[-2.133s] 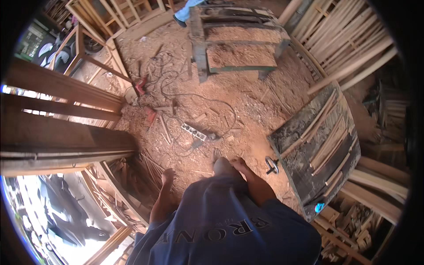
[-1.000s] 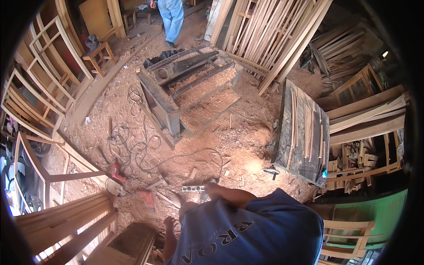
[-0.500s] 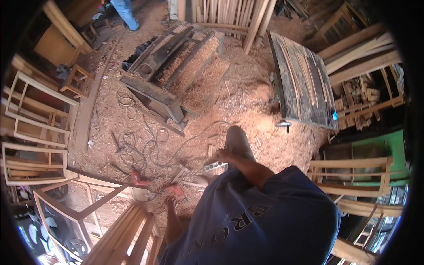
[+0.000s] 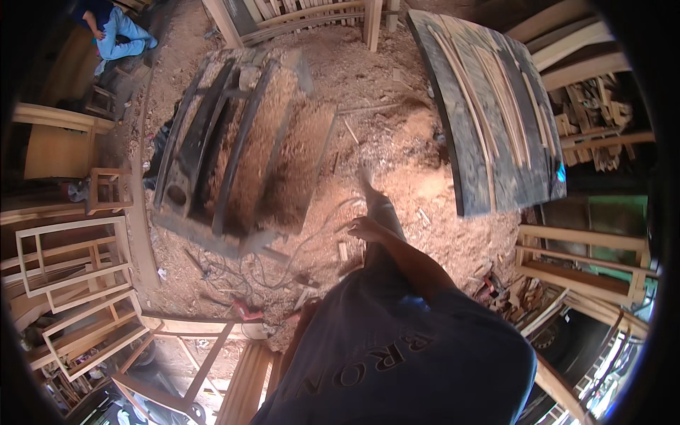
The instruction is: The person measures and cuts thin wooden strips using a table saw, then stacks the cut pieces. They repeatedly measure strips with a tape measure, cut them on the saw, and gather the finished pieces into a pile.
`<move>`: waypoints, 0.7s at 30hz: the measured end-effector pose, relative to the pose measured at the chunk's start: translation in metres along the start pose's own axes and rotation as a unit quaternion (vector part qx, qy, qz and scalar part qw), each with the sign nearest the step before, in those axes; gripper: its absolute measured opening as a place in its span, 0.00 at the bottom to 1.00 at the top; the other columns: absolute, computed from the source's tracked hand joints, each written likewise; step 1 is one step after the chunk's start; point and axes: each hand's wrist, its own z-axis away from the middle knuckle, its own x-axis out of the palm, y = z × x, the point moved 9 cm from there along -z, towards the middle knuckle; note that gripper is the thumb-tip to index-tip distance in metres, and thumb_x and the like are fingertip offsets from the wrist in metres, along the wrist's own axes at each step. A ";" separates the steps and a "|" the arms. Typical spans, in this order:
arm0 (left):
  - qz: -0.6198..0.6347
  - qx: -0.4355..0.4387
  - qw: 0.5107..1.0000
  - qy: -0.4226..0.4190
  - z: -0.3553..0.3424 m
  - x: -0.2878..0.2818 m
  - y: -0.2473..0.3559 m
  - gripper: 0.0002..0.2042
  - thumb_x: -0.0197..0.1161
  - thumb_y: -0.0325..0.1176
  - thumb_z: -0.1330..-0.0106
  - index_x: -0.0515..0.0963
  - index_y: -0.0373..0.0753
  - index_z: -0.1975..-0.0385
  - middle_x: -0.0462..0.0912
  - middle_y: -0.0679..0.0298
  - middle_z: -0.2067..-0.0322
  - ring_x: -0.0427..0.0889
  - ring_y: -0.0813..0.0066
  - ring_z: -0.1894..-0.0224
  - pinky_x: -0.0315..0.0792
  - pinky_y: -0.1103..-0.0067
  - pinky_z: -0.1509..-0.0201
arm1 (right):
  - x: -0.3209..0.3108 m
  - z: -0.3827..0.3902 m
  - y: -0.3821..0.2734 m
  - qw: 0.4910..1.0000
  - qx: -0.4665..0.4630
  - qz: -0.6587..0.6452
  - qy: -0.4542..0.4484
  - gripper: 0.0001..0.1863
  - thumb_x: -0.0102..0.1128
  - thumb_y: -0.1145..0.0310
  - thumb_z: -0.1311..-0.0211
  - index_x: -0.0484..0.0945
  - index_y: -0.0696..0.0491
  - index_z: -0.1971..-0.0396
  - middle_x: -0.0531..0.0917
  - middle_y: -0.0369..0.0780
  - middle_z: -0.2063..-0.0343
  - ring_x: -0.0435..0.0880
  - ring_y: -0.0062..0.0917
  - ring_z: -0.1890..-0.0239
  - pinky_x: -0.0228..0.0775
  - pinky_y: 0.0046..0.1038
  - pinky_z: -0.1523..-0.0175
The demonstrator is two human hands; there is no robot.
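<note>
My right hand (image 4: 363,228) hangs in front of my leg (image 4: 382,207), its fingers curled in toward the left. I cannot make out anything in them. My left hand (image 4: 304,313) is low beside my dark blue shirt (image 4: 404,354), mostly covered by it and blurred, so its fingers do not show. A red power tool (image 4: 246,310) lies on the floor to the left of that hand. Tangled grey cable (image 4: 244,273) runs over the shavings. A small wood block (image 4: 343,251) lies just below my right hand.
A dark machine bed (image 4: 234,142) heaped with shavings stands ahead left. Long thin strips lie on a dark table (image 4: 464,177) ahead right. Wooden frames (image 4: 74,227) stand on the left, and a wooden frame (image 4: 588,241) on the right. A person in jeans (image 4: 124,35) sits far left.
My view has shifted forward, and one leg reaches farther ahead. My right hand has moved up; my left has drawn in beside my shirt. The white power strip is no longer visible.
</note>
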 end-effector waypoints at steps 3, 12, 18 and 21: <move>0.000 0.083 0.996 0.008 -0.124 -0.071 0.039 0.15 0.60 0.40 0.34 0.80 0.41 0.52 0.83 0.58 0.55 0.80 0.61 0.50 0.73 0.68 0.47 | -0.141 -0.084 0.031 0.988 -0.074 0.019 0.131 0.17 0.64 0.59 0.39 0.82 0.56 0.57 0.86 0.44 0.62 0.86 0.34 0.59 0.76 0.32 0.53; 0.140 -0.030 0.967 0.213 -0.388 -0.410 0.250 0.13 0.60 0.39 0.34 0.78 0.37 0.56 0.84 0.49 0.65 0.84 0.49 0.59 0.77 0.65 0.54 | -0.492 -0.104 -0.022 0.918 -0.047 -0.109 0.378 0.13 0.59 0.70 0.34 0.80 0.58 0.53 0.84 0.47 0.58 0.86 0.37 0.60 0.80 0.33 0.56; 0.200 0.057 0.950 0.231 -0.491 -0.579 0.374 0.14 0.60 0.37 0.33 0.79 0.34 0.53 0.85 0.52 0.59 0.85 0.57 0.55 0.77 0.68 0.51 | -0.615 -0.100 -0.008 0.906 0.056 -0.076 0.413 0.13 0.62 0.70 0.36 0.80 0.58 0.54 0.85 0.47 0.63 0.86 0.35 0.63 0.79 0.32 0.59; 0.201 0.068 0.945 0.248 -0.513 -0.635 0.385 0.15 0.59 0.37 0.32 0.79 0.34 0.53 0.85 0.51 0.59 0.85 0.58 0.55 0.78 0.68 0.51 | -0.614 -0.111 0.018 0.925 0.105 -0.058 0.362 0.14 0.65 0.65 0.38 0.80 0.57 0.56 0.86 0.44 0.65 0.87 0.31 0.62 0.78 0.31 0.58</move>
